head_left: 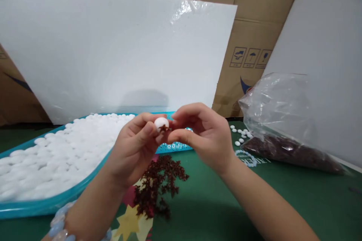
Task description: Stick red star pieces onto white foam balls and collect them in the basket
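A small white ball is pinched between the thumb and fingers of my left hand. On its lower right side sits a small dark brown star-shaped piece. Close by on the right is my right hand, its thumb and forefinger curved and apart, with the tips next to the ball; nothing shows between them. Below both hands lies a loose pile of dark brown star-shaped pieces, partly on a colourful sheet with yellow stars.
A blue tray full of white balls stands at the left. Behind my hands is a blue perforated basket. At the right, a clear plastic bag holds brown pieces, near several loose white pieces and a beaded bracelet.
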A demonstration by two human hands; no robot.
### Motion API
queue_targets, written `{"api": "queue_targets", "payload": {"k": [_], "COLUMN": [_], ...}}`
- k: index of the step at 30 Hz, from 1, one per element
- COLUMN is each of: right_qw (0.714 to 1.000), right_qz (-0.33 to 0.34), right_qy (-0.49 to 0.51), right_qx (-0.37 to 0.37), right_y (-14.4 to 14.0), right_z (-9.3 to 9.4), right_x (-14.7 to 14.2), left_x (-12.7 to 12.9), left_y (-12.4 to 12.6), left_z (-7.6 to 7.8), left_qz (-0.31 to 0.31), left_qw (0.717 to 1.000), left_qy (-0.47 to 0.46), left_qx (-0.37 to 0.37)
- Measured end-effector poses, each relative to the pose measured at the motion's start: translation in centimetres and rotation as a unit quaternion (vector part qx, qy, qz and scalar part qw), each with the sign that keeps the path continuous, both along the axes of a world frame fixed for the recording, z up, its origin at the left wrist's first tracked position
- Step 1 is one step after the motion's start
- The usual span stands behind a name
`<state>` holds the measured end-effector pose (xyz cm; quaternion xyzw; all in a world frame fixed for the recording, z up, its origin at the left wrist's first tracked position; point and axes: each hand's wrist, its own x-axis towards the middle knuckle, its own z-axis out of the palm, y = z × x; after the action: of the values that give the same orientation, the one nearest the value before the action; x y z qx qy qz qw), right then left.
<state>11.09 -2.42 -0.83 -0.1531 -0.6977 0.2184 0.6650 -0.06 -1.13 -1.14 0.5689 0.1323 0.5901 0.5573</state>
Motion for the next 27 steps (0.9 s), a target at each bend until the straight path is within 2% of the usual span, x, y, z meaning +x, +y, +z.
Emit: {"api": "queue_targets", "payload": {"k": [4, 8, 12, 14, 15, 16, 17, 18, 19, 20, 21, 22, 23, 25, 27], "right_qw": [0.998, 0.994, 0.991, 0.984, 0.975, 0.962, 0.947, 0.93, 0.916, 0.905, 0.895, 0.885, 0.873, 0.85, 0.83], "right_qz": [0.039, 0.041, -0.002, -0.047, -0.086, -0.133, -0.18, -0.226, -0.261, -0.282, -0.295, -0.303, -0.305, -0.303, -0.307], "right_qy": [-0.012, -0.066, -0.098, -0.127, -0.153, -0.181, -0.205, -0.224, -0.236, -0.246, -0.26, -0.28, -0.305, -0.357, -0.399], "right_qx": [-0.05, -0.082, -0.09, -0.114, -0.134, -0.154, -0.172, -0.186, -0.194, -0.201, -0.208, -0.216, -0.225, -0.24, -0.242], "right_y": [0.4, 0.9, 1.3, 1.8, 2.2, 2.7, 3.3, 4.1, 4.9, 5.8, 6.6, 7.2, 7.7, 8.1, 7.8], "right_z": [0.1, 0.1, 0.0, -0.2, -0.3, -0.4, -0.7, -1.0, -1.4, -1.8, -2.3, -2.7, -3.0, -3.5, -3.5], "right_x": [0.2, 0.4, 0.2, 0.2, 0.2, 0.3, 0.5, 0.8, 1.2, 1.5, 1.9, 2.2, 2.5, 2.8, 2.8], "left_x": [-0.2, -0.1, 0.0, -0.6, -1.2, -2.0, -3.2, -4.6, -6.2, -7.9, -9.6, -11.1, -12.3, -14.0, -14.4], "left_y": [0.2, 0.3, 0.6, 0.8, 1.1, 1.4, 1.7, 2.2, 2.7, 3.2, 3.7, 4.1, 4.3, 4.3, 3.9], "left_z": [0.1, 0.1, 0.2, 0.7, 1.0, 1.4, 1.8, 2.0, 2.2, 2.2, 2.0, 1.6, 1.2, 0.1, -0.7], "left_qz": [0.033, 0.094, 0.173, 0.232, 0.275, 0.325, 0.378, 0.425, 0.455, 0.466, 0.454, 0.429, 0.383, 0.319, 0.289], "left_qw": [0.999, 0.995, 0.981, 0.961, 0.938, 0.9, 0.843, 0.764, 0.671, 0.587, 0.526, 0.493, 0.481, 0.474, 0.479], "left_qy": [0.004, 0.037, 0.085, 0.15, 0.208, 0.288, 0.379, 0.482, 0.583, 0.661, 0.719, 0.756, 0.785, 0.814, 0.82], "left_qx": [0.006, 0.021, 0.017, 0.018, 0.027, 0.04, 0.052, 0.065, 0.056, 0.036, 0.002, -0.042, -0.073, -0.106, -0.118]}}
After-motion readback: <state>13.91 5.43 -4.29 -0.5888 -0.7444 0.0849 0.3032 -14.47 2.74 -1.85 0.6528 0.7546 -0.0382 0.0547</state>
